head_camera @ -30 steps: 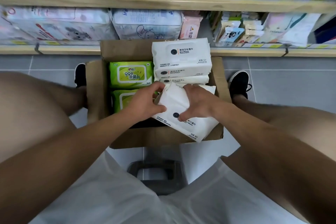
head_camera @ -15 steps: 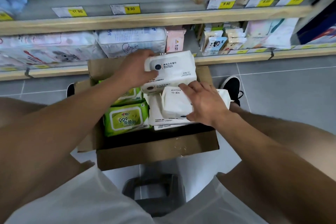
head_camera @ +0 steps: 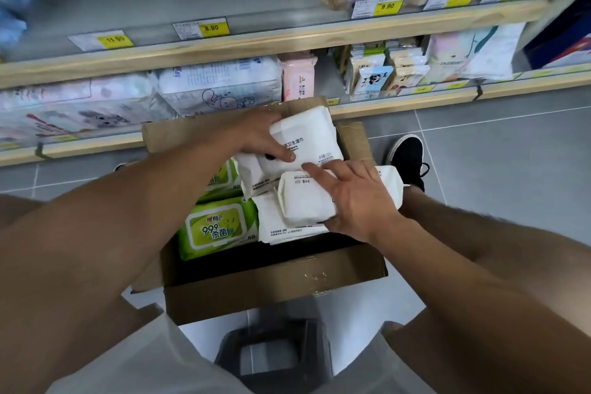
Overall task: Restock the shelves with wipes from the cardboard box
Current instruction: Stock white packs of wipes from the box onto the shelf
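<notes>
Over the cardboard box (head_camera: 271,291), your left hand (head_camera: 256,137) and right hand (head_camera: 355,198) each grip a white wipes pack (head_camera: 307,137); lift them next to the far shelf (head_camera: 256,44).

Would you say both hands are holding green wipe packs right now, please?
No: the left hand and right hand each hold a white pack, while the green pack lies untouched in the box.

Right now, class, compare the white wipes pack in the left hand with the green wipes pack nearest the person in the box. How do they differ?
The white pack is plain with small dark print; the green pack has a bold label. The left hand holds the white pack raised and tilted, while the green pack lies flat in the cardboard box, untouched. Both are soft wipes packs.
</notes>
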Available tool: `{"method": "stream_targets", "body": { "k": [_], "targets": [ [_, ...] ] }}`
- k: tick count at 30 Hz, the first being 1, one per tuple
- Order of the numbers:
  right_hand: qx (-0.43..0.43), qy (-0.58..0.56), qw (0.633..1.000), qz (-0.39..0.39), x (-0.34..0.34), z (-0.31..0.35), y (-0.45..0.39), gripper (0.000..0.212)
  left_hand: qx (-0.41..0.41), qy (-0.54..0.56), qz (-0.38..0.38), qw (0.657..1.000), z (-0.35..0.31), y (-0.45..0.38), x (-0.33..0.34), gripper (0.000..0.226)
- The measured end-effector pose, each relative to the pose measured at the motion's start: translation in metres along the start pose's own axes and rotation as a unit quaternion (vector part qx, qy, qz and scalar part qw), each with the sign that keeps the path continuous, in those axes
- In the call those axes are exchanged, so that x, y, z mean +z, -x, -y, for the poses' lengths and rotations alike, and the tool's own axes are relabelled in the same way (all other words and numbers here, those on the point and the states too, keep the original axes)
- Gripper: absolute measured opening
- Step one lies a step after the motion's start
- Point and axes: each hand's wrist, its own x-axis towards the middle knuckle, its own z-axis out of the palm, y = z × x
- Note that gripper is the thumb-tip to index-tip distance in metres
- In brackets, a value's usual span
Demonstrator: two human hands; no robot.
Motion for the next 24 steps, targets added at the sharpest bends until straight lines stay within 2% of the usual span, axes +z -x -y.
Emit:
{"method": "stream_targets", "body": {
  "k": [6,10,12,15,20,24],
  "targets": [
    [-0.008,0.003,1.000,-0.006,0.003,-0.002,0.001,0.102,-0.035,0.034,0.085,0.995,-0.008,0.005,-0.009,0.058],
    [0.006,0.000,1.000,-0.013,0.005,-0.005,0.001,0.103,-0.065,0.091,0.103,0.988,-0.006,0.011,-0.011,0.044],
    [0.013,0.003,1.000,-0.007,0.002,-0.004,-0.001,0.102,-0.081,0.156,0.076,0.982,-0.002,0.019,-0.013,0.043],
    [0.021,0.009,1.000,0.012,-0.004,0.000,-0.006,0.101,-0.109,0.217,0.026,0.970,0.006,0.031,-0.013,0.066],
    [0.047,0.016,0.998,0.029,-0.011,0.011,-0.010,0.101,-0.092,0.143,-0.098,0.981,0.010,0.056,0.000,0.089],
    [0.084,-0.006,0.996,0.018,-0.016,0.021,-0.010,0.101,-0.072,-0.005,-0.188,0.979,0.015,0.086,0.000,0.102]
  ]
}}
